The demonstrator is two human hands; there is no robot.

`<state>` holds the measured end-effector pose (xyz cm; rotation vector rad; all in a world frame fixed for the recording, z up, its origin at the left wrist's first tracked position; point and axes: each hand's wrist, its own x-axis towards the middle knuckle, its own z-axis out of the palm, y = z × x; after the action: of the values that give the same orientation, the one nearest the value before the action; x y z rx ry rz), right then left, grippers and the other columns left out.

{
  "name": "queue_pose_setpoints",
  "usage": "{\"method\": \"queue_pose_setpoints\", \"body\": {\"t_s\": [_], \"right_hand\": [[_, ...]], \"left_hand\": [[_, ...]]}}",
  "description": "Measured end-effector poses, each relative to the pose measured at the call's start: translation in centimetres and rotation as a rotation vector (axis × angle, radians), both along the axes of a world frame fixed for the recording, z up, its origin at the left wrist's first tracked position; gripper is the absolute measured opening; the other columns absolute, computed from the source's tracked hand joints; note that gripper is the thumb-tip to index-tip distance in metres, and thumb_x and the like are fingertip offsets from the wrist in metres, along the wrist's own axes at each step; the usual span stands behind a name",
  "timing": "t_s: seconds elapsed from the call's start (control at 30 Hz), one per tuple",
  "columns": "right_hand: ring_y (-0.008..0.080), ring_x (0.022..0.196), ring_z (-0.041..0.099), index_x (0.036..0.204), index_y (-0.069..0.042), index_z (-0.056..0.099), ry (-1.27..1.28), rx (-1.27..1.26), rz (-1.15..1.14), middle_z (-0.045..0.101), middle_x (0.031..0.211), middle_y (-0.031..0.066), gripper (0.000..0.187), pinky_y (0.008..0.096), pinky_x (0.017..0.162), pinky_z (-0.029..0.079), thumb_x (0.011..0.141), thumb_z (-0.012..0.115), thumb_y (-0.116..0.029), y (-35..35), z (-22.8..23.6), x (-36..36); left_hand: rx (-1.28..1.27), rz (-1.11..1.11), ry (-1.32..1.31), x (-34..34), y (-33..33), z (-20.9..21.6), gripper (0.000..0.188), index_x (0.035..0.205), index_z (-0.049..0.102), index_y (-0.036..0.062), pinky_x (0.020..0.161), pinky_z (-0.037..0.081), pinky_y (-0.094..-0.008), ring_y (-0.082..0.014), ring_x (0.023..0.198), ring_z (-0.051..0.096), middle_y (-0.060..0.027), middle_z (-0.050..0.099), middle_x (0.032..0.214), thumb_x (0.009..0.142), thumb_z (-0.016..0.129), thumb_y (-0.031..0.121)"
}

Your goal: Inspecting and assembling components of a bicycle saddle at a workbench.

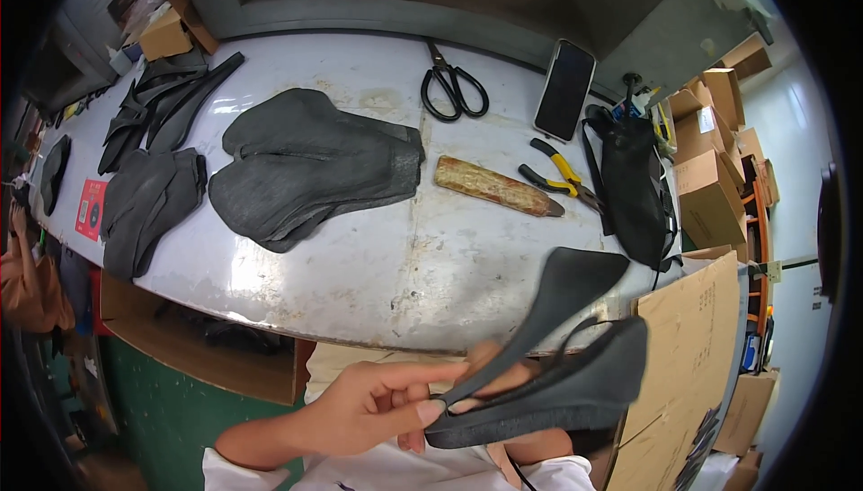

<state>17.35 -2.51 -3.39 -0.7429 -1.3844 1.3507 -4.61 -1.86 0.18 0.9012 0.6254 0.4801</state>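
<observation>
1. Scissors [456, 96] with black loop handles lie near the far edge of the scuffed white table [360, 298].
2. A dark-screened phone [564, 91] stands to their right.
3. Pliers [568, 176], handles yellow and black, lie just beside a mottled brown bar [494, 187] with a dark tip.
4. Further right is a black bundle [634, 181], possibly a bag; its folds are hard to read.
5. A red card [88, 209] lies at the left.
6. Cartons [708, 194] are stacked at the right, above the green floor [171, 410].
</observation>
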Motion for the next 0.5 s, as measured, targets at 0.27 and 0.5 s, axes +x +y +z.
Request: {"method": "queue_pose_setpoints", "body": {"t_s": [0.27, 0.5], "right_hand": [[0.0194, 0.073, 0.063, 0.092, -0.001, 0.07, -0.03, -0.268, -0.032, 0.066, 0.079, 0.0115, 0.018, 0.0312, 0.063, 0.048, 0.079, 0.08, -0.007, 0.7, 1.8, 1.9], [0.0208, 0.079, 0.066, 0.089, -0.001, 0.068, -0.057, -0.434, -0.163, 0.067, 0.083, 0.0141, 0.02, 0.0322, 0.066, 0.052, 0.075, 0.082, -0.002, 0.4, 4.0, 1.0]], "left_hand": [[-0.372, 0.013, -0.086, -0.3, 0.4, 0.1, 0.042, 0.142, 0.05, 0.0067, 0.062, 0.049, -0.0214, -0.0067, 0.065, 0.059, -0.0002, 0.059, 0.076, 0.1, 0.054, 0.007], [-0.338, 0.011, -0.055, -0.2, 0.3, 0.1, 0.041, 0.14, 0.051, 0.0055, 0.062, 0.05, -0.021, -0.0064, 0.066, 0.061, -0.0014, 0.063, 0.08, 0.099, 0.055, 0.006]]}}
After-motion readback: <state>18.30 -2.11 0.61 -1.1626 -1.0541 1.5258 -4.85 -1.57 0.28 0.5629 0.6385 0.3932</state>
